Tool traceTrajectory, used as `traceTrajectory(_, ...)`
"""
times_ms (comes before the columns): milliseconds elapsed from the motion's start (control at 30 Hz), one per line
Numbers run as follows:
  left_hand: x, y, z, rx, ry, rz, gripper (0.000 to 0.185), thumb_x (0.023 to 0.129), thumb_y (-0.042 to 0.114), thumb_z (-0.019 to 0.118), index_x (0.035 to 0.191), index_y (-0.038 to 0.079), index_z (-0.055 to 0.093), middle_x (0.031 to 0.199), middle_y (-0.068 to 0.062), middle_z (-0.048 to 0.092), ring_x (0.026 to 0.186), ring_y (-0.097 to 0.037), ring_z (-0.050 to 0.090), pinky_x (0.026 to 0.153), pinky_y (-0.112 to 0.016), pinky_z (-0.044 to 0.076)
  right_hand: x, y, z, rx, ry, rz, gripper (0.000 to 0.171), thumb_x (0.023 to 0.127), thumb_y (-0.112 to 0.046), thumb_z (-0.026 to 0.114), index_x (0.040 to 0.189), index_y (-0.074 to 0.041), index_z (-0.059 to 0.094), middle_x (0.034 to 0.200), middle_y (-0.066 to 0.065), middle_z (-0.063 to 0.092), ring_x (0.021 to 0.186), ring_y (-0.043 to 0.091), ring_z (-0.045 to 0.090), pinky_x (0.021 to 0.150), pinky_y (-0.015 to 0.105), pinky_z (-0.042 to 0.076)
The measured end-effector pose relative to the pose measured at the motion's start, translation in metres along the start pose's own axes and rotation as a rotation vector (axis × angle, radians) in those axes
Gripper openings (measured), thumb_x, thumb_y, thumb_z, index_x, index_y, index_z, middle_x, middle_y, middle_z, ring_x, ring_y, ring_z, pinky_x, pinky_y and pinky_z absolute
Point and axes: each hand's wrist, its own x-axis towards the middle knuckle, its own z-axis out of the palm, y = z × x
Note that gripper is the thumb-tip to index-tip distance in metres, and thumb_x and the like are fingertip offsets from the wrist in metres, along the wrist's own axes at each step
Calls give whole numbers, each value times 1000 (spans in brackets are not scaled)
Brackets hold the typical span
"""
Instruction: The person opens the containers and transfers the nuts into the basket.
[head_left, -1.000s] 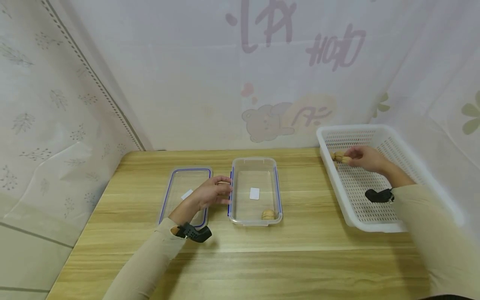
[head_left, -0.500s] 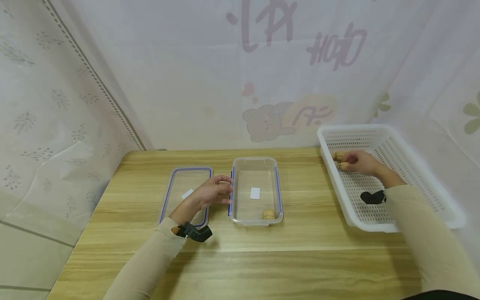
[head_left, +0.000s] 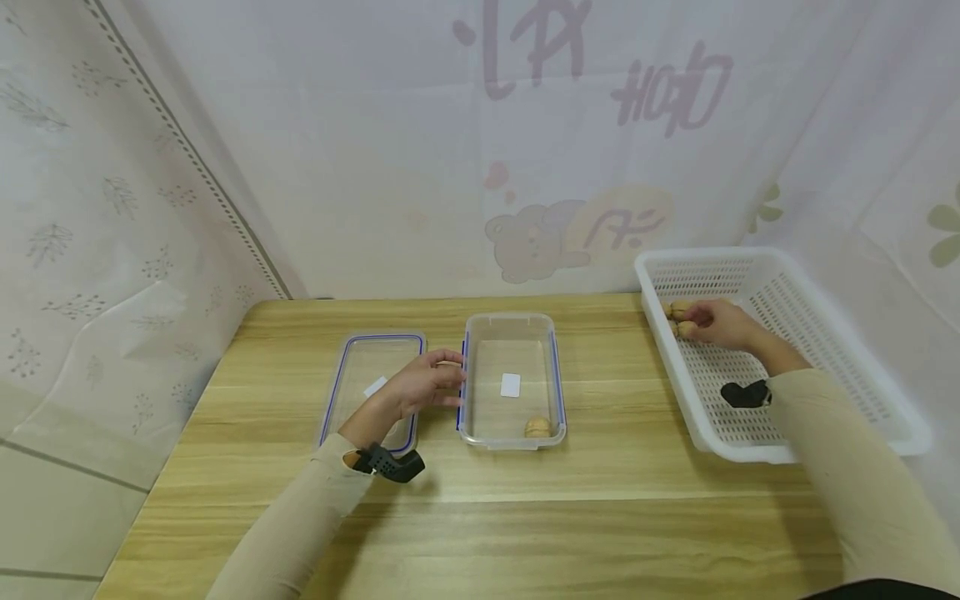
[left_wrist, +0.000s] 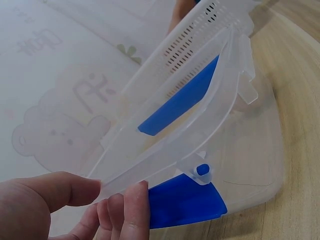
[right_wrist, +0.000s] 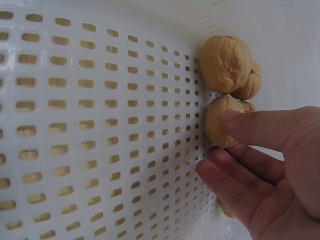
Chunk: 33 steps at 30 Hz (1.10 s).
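In the head view my right hand [head_left: 723, 323] reaches into the white perforated basket [head_left: 681, 396]. The right wrist view shows its thumb and fingers pinching a walnut [right_wrist: 218, 122] by the basket's wall. Right beside that nut sit other walnuts [right_wrist: 227, 62], and another is partly hidden under my fingers. My left hand [head_left: 427, 383] touches the left side of a clear plastic box [head_left: 487, 358], its fingertips against the blue-edged wall [left_wrist: 185, 205]. A walnut [head_left: 537, 428] lies in the box's near right corner.
A clear lid with a blue seal [head_left: 367, 354] lies left of the box, partly under my left hand and forearm. A small white label [head_left: 510, 385] shows on the box's bottom. Behind the wooden table [head_left: 525, 525] hangs a printed curtain [head_left: 375, 167].
My right hand has shifted slightly toward me along the basket's left wall and stays by a walnut there. The left hand and the box have kept their places.
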Motion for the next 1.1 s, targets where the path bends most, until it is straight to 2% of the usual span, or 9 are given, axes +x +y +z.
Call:
traceTrajectory(200, 1, -1, 0, -1, -2, 0, 42, 100, 1, 55, 138, -7, 41, 102, -9, 50, 90, -17, 52, 78, -30, 64, -3, 0, -5, -6, 7, 4, 30, 92, -3, 73, 115, 13, 62, 107, 31, 67, 102, 46, 63, 82, 41, 56)
traceTrajectory(367, 1, -1, 0, 4, -9, 3, 42, 100, 2, 55, 139, -7, 41, 103, -9, 51, 91, -17, 53, 79, -31, 64, -7, -2, -16, -21, 11, 20, 30, 98, -5, 64, 120, 15, 59, 113, 35, 64, 106, 50, 61, 90, 56, 55)
traceTrajectory(533, 2, -1, -1, 7, -11, 3, 43, 100, 2, 55, 139, -8, 40, 103, -9, 50, 91, -18, 53, 79, -30, 64, -11, -8, -32, -70, 41, 52, 43, 106, -19, 55, 134, 14, 51, 130, 41, 53, 117, 56, 52, 97, 70, 46)
traceTrajectory(633, 2, -1, -2, 7, -14, 2, 44, 100, 2, 55, 140, -8, 39, 103, -9, 50, 92, -18, 52, 79, -30, 64, -12, -13, -39, -82, 63, 55, 55, 108, -28, 52, 144, 12, 42, 142, 43, 40, 126, 60, 42, 103, 75, 37)
traceTrajectory(800, 2, -1, -2, 7, -19, 1, 44, 100, 2, 55, 140, -8, 39, 104, -10, 49, 93, -18, 52, 79, -30, 64, -12, -23, -47, -74, 77, 24, 73, 109, -35, 49, 154, 14, 20, 154, 42, 21, 140, 61, 20, 117, 73, 17)
traceTrajectory(900, 2, -1, -2, 7, -17, 2, 44, 100, 2, 55, 140, -8, 39, 104, -10, 49, 93, -19, 52, 79, -30, 64, -10, -30, -48, -75, 79, -8, 73, 110, -33, 47, 156, 13, 15, 156, 42, 17, 143, 60, 14, 120, 71, 12)
traceTrajectory(1100, 2, -1, -1, 6, -15, 4, 45, 100, 1, 54, 140, -9, 38, 102, -9, 49, 92, -18, 52, 78, -30, 64, -5, -52, -44, -103, 44, -40, 72, 110, -36, 44, 157, 11, 15, 156, 44, 10, 145, 61, 8, 119, 73, 6)
